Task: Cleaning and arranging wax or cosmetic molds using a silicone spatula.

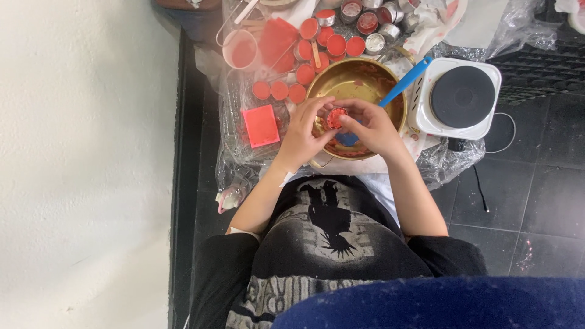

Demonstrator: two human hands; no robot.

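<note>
Both my hands meet over a brass-coloured bowl (359,76) smeared with red wax. My left hand (303,129) and my right hand (368,125) together hold a small round metal cup of red wax (336,117), fingers wrapped around its rim. A blue-handled spatula (404,81) leans in the bowl, its blade partly hidden behind my right hand.
Several small tins filled with red wax (317,36) lie beyond the bowl on clear plastic sheeting. A pink square block (261,125) lies left of my left hand, a pink cup (241,50) behind it. A white single hotplate (460,97) stands to the right. Dark floor tiles surround.
</note>
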